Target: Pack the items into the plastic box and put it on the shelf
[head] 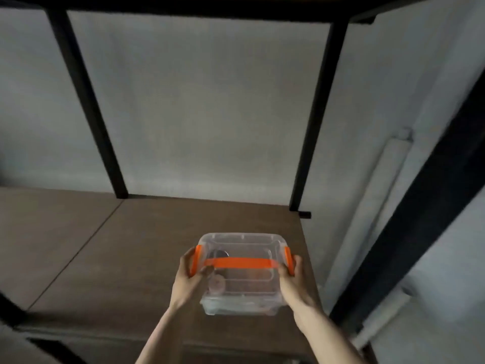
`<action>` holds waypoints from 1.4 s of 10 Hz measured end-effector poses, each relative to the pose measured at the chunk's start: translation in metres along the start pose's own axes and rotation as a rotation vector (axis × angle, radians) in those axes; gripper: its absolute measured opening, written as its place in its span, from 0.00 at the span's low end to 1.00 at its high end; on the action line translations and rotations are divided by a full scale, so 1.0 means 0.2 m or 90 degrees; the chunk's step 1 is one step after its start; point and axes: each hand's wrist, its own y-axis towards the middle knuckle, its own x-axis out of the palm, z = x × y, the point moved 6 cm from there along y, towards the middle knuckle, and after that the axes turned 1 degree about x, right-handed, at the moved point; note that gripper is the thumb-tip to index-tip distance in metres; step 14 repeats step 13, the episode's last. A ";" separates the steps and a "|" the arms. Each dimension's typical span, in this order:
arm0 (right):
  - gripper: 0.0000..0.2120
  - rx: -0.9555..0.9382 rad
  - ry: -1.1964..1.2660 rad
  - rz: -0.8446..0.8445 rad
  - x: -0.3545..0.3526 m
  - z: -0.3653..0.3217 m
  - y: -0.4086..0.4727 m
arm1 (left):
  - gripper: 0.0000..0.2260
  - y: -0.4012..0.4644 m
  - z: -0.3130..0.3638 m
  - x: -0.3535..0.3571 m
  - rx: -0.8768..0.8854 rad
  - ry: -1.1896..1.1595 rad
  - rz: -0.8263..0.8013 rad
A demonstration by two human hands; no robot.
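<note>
A clear plastic box (244, 287) with its lid on, an orange carry handle across the top and orange side latches is over the right part of the brown shelf board (118, 258). My left hand (187, 275) grips its left side at the latch. On the right side, my right hand (294, 278) holds it by the other latch. Small items show dimly through the lid, among them a round disc (218, 283) and a dark round thing. Whether the box rests on the board or is just above it is not clear.
Black metal uprights (86, 106) (319, 114) stand at the back of the shelf against a pale wall. A black top rail (210, 9) runs overhead. A thick dark post (420, 206) and a white pipe (378, 206) lie to the right. Shelf seam runs left of the box.
</note>
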 end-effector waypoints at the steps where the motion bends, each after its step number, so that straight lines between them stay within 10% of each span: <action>1: 0.27 0.035 -0.037 0.016 -0.01 0.08 -0.02 | 0.24 0.00 -0.05 0.06 -0.001 0.017 -0.019; 10: 0.31 0.130 -0.133 0.015 0.19 0.44 0.09 | 0.28 0.10 -0.44 0.14 -0.049 0.124 -0.059; 14: 0.30 -0.176 -0.405 0.104 0.10 0.28 -0.18 | 0.20 -0.06 -0.39 0.00 0.044 0.267 -0.061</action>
